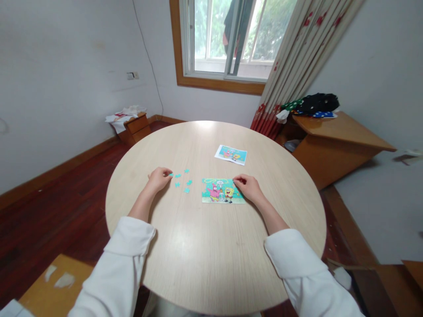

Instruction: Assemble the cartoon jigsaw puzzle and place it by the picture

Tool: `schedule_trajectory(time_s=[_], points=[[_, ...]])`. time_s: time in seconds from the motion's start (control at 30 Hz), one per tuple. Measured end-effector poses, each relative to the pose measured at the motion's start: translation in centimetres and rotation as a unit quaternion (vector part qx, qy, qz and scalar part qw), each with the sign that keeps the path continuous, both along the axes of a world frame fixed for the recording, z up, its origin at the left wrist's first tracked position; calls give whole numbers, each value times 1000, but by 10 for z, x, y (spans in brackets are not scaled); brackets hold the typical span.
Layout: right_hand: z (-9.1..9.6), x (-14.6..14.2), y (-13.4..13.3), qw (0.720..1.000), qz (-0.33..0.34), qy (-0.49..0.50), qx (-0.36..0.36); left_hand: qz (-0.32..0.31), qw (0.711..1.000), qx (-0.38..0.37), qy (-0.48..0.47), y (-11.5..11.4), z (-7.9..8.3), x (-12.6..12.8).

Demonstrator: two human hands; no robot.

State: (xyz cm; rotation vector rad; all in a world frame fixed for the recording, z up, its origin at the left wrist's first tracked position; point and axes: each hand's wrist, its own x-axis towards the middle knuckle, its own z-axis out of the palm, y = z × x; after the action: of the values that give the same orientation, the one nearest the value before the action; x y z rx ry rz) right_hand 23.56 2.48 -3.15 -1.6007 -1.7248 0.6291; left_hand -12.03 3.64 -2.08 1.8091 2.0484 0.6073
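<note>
My left hand (pixel 161 179) is closed, thumb and fingers pinching a small teal jigsaw piece (pixel 171 175) at the left of the loose ones. Several more teal pieces (pixel 177 185) lie scattered just to its right on the table. A mostly assembled jigsaw puzzle (pixel 220 192) with pink and yellow cartoon figures lies flat between my hands. At its upper right corner, the fingertips of my right hand (pixel 247 187) are pressed together; whatever they pinch is too small to make out. That hand covers part of the puzzle's right side.
The round pale wooden table (pixel 198 246) carries a printed reference picture (pixel 231 155) beyond the puzzle. A wooden cabinet (pixel 340 141) with dark cloth on top stands at the right. A small wooden stand (pixel 137 127) holds papers at back left. A cardboard box (pixel 54 286) sits lower left.
</note>
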Motion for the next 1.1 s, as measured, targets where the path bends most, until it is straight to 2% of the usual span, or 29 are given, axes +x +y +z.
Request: schedule_trajectory(time_s=[0.17,0.9,1.1], points=[[0,0,0,1000,3,3,8,1,1000,24,19,-1,0,5],[0,0,0,1000,6,2,15,-8,999,27,22,-2,1,7],[-1,0,0,1000,5,2,14,-43,997,49,43,-8,4,17]])
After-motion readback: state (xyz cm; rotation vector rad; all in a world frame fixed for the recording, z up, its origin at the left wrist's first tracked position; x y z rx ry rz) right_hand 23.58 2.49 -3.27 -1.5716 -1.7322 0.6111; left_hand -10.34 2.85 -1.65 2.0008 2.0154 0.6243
